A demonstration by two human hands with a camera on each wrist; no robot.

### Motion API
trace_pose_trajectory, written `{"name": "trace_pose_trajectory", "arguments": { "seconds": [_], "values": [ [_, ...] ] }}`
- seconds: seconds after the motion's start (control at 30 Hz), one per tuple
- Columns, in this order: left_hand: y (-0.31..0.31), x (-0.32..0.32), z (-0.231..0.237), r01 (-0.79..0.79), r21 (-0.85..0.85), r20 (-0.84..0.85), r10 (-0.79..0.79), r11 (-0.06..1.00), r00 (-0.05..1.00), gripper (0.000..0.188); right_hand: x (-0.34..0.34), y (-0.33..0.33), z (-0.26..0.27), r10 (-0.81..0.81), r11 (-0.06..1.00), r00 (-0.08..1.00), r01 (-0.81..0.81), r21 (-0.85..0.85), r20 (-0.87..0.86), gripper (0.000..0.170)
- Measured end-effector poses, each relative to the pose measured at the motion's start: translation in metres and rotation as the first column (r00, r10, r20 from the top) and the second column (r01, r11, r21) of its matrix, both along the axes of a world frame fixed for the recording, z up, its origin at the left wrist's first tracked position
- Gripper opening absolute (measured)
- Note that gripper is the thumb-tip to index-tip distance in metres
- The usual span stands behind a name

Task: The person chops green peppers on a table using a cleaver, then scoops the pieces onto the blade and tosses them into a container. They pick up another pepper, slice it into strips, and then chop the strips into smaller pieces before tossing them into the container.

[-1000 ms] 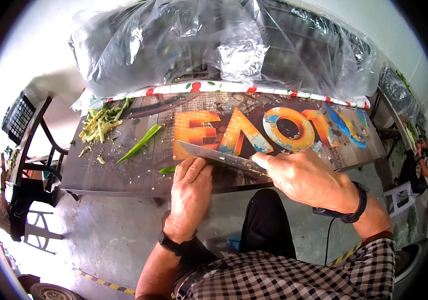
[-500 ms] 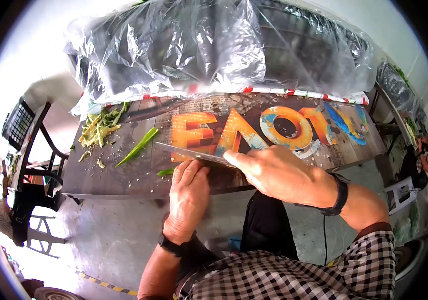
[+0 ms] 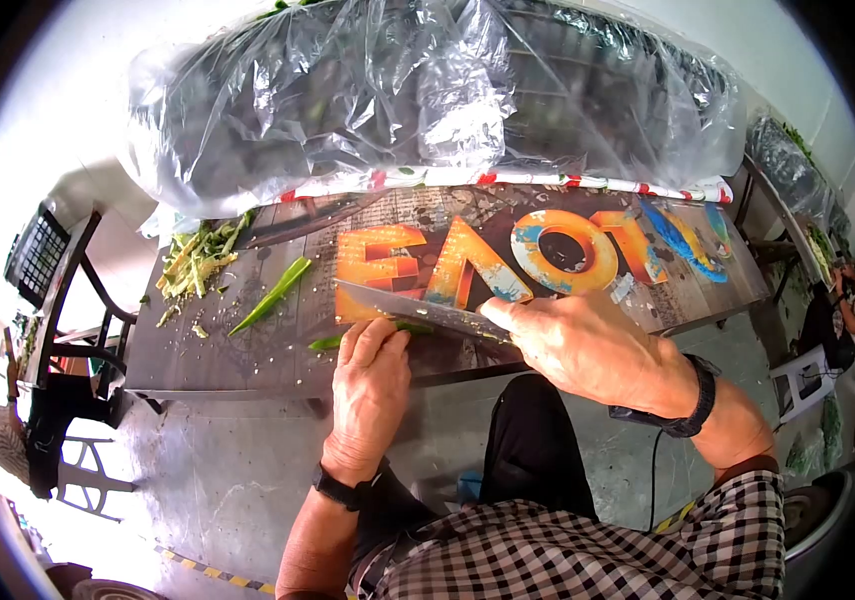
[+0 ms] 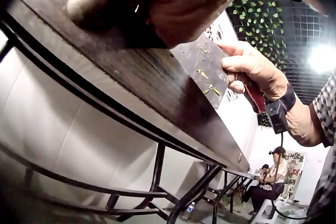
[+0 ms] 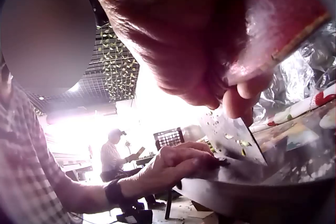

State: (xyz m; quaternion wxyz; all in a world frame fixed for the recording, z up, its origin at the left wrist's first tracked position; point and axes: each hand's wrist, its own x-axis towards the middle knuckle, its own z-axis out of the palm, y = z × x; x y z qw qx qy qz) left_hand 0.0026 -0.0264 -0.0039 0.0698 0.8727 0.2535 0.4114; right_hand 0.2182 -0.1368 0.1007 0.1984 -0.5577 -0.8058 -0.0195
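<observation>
My right hand (image 3: 593,345) grips the handle of a broad knife (image 3: 418,307), its blade slanting toward the left over the table. Reddish handle (image 4: 255,97) shows below the fingers in the left wrist view. Green bits cling to the blade (image 5: 231,134) in the right wrist view. At the table's front edge, my left hand (image 3: 371,375) holds down a green pepper (image 3: 326,343) with bent fingers, right beside the blade; most of this pepper is hidden. Another long green pepper piece (image 3: 271,296) lies farther left, apart from both hands.
Pale green pepper scraps (image 3: 198,260) are heaped at the table's (image 3: 218,365) back left, with seeds scattered nearby. Clear plastic sheeting (image 3: 348,110) covers a dark rack along the back. A black crate (image 3: 38,245) stands on another table at left. Another person (image 4: 273,176) sits farther off.
The knife slid left over my left hand's fingertips, then came partway back right. More green now shows between the left fingers and the blade. The other pepper piece stayed put.
</observation>
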Motion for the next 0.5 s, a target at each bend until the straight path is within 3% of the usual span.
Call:
{"name": "trace_pose_trajectory", "arguments": {
  "seconds": [0.5],
  "values": [
    [0.0019, 0.0007, -0.0028, -0.023, 0.044, 0.008, 0.022, 0.999, 1.000, 0.029, -0.0082, -0.0045, 0.0074, -0.006, 0.999, 0.999, 0.008, -0.050, 0.047, 0.031]
  ]
}}
